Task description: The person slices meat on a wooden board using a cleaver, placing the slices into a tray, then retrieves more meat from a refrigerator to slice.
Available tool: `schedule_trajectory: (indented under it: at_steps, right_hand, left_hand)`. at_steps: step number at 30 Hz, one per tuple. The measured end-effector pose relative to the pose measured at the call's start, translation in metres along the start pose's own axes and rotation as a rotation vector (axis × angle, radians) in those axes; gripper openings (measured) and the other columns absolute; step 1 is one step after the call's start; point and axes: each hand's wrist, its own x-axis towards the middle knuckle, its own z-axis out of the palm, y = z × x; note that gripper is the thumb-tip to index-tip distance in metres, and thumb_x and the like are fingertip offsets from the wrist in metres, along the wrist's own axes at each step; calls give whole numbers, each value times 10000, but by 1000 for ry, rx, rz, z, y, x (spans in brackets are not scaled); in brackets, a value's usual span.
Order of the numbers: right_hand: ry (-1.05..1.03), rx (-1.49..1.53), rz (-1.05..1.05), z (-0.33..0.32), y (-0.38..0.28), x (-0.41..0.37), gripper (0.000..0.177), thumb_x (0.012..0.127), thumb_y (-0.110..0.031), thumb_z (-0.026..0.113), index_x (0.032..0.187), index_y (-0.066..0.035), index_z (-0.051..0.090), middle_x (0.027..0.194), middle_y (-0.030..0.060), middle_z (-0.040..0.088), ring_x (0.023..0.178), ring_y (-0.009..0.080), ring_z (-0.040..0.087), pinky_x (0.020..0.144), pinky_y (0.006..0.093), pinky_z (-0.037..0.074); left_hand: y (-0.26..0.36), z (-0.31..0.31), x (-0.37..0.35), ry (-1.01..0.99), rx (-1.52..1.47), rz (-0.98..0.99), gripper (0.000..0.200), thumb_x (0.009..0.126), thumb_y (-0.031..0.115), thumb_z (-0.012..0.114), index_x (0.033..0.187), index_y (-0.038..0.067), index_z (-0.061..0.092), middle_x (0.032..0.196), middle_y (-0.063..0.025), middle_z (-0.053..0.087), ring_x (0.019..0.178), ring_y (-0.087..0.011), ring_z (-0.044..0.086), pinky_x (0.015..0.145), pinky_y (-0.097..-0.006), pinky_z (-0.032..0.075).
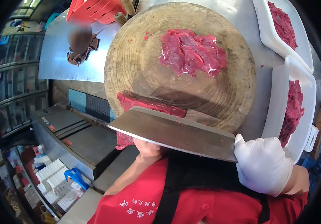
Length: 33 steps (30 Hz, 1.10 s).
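Note:
A wide cleaver (175,134) spans the near edge of a round wooden block (138,71). My right hand (264,164), in a white glove, is closed at the cleaver's right end. My left hand (149,149) is bare and lies just below the blade, which hides most of its fingers. A long piece of raw red meat (153,106) lies at the block's near left, partly under the blade, and sticks out past the left edge beside my left hand. Overlapping meat slices (192,52) rest on the far part of the block.
Two white trays (266,33) (310,108) at the right hold red meat. Red baskets (95,11) stand at the back left, near a dark crumpled cloth (83,50) on the metal table (52,59). Shelving and a metal counter (89,143) are at the left.

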Motion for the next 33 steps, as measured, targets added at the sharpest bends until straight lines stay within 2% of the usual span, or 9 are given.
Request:
schedule_trajectory:
  at_steps: [7,11,13,14,17,21,26,29,33]
  right_hand:
    - [-63,159,-12,-8,9,8,454,671,-109,683,1060,111,607,575,95,522,493,279,546,504,410,381]
    - [-126,123,-65,-11,13,22,489,640,-98,695,1058,135,596,571,99,517,493,278,543,490,402,373]
    - [-127,132,-71,-7,13,27,487,642,-101,689,1055,139,596,569,97,514,488,272,535,484,401,367]
    - [-125,136,-71,-5,13,29,485,644,-103,684,1053,143,595,567,95,510,482,266,526,478,399,361]
    - [-51,154,-219,-7,20,46,476,655,-107,664,1054,142,596,554,84,497,465,252,509,475,397,359]
    - [-59,108,-218,-6,14,58,454,668,-105,638,1049,139,601,543,72,483,446,241,491,465,398,349]
    - [-68,113,-179,-3,0,83,362,703,-86,607,999,121,620,565,116,554,478,257,570,457,389,406]
    - [-47,127,-169,-1,-10,95,328,721,-107,598,968,108,624,564,129,567,481,260,589,434,401,416]
    - [15,127,-265,1,1,94,357,713,-126,606,952,140,612,547,116,543,469,245,578,399,381,413]
  left_hand:
    - [-26,-17,-12,-204,824,632,259,934,173,551,1052,-43,633,1044,-199,630,939,-418,628,827,-551,499]
    - [-42,-27,-24,-203,949,594,298,934,208,572,1061,-57,622,1065,-201,635,955,-436,623,870,-569,482]
    - [-35,-28,-17,-302,630,395,331,957,265,562,1145,-3,611,1136,-226,605,1002,-438,616,878,-626,459]
    - [-32,-27,-16,-303,633,392,331,957,265,562,1145,-3,611,1136,-226,605,1002,-438,616,878,-626,459]
    - [-29,-24,-12,-285,548,356,277,912,214,614,1081,-5,637,1073,-200,632,958,-398,636,844,-556,483]
    - [-25,-20,-10,-234,447,306,210,852,145,682,995,-8,673,989,-165,669,899,-344,664,798,-461,515]
    - [-10,-7,-1,-181,356,283,152,793,77,750,910,-11,708,905,-130,706,840,-290,691,752,-367,547]
    - [-4,4,1,53,469,319,137,752,67,765,870,14,720,887,-108,703,828,-288,691,757,-368,546]
    - [41,-1,34,-190,762,432,205,721,74,769,918,50,718,886,-94,688,751,-292,675,707,-335,541]
